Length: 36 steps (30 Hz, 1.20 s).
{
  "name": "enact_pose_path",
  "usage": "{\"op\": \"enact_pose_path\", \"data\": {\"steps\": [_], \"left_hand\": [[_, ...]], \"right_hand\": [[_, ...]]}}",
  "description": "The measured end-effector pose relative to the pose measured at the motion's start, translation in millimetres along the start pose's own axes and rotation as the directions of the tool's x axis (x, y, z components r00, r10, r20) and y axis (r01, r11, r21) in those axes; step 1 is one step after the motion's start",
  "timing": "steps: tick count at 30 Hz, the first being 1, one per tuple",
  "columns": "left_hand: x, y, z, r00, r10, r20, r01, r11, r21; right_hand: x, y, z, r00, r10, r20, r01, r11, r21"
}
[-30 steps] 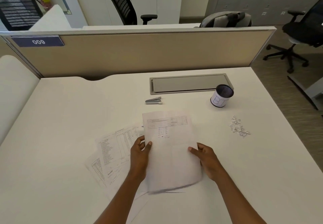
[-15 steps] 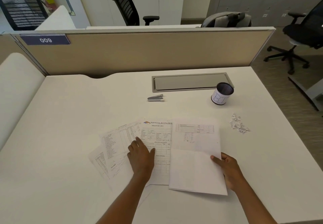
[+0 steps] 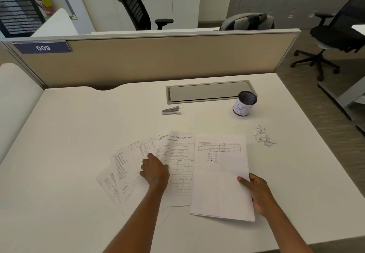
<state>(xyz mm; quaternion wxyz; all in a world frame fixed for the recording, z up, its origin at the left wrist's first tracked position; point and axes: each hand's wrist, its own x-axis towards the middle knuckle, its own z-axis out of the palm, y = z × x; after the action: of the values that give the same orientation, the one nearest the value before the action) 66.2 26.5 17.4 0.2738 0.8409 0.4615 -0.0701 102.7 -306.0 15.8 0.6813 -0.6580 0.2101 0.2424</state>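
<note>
Several printed sheets lie fanned on the white desk (image 3: 69, 154). My right hand (image 3: 256, 192) grips the right edge of a mostly blank sheet set (image 3: 220, 179), thumb on top; it lies flat at the right of the fan. My left hand (image 3: 155, 170) rests on the pile, fingers on the left edge of a form headed "Rainbow Art Pre School" (image 3: 177, 166). That form's top-left corner looks slightly lifted and blurred. Table-printed sheets (image 3: 126, 164) spread out to the left under it.
A small stapler (image 3: 171, 110) lies beyond the papers. A mesh pen cup with a paper label (image 3: 244, 106) stands at the back right, beside a grey cable tray lid (image 3: 207, 93). A pile of torn paper bits (image 3: 263, 137) lies right. A beige partition (image 3: 158, 59) closes the desk's far side.
My right hand carried the mostly blank sheets off the pile to the right and laid them flat. My left hand shifted onto the uncovered form and now touches its left edge.
</note>
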Motion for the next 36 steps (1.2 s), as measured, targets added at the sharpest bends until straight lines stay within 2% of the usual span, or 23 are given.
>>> {"op": "enact_pose_path", "data": {"steps": [6,13,19,22,28,36], "left_hand": [[7,-13,-9,0.999,0.044,-0.015,-0.047,0.950,-0.310],[31,-31,-61,0.990,0.079,-0.119,-0.129,0.853,-0.505],[56,-58,-121,0.980,0.003,-0.199,-0.131,0.759,-0.637],[60,-65,-141,0.991,-0.048,-0.125,-0.063,0.656,-0.752],[40,-71,-121,0.998,-0.062,0.019,0.051,0.571,-0.819],[-8,-58,-42,0.971,0.013,0.238,0.175,0.637,-0.751]], "right_hand": [[3,2,1,1.000,0.005,0.008,-0.005,1.000,-0.002],[13,4,7,0.999,0.024,0.045,-0.024,1.000,0.017],[22,5,33,0.993,0.034,0.109,-0.034,0.999,-0.006],[25,6,52,0.989,0.037,0.144,-0.033,0.999,-0.027],[28,13,83,0.973,0.058,0.225,-0.036,0.994,-0.102],[22,15,95,0.958,0.056,0.281,0.008,0.975,-0.224]]}}
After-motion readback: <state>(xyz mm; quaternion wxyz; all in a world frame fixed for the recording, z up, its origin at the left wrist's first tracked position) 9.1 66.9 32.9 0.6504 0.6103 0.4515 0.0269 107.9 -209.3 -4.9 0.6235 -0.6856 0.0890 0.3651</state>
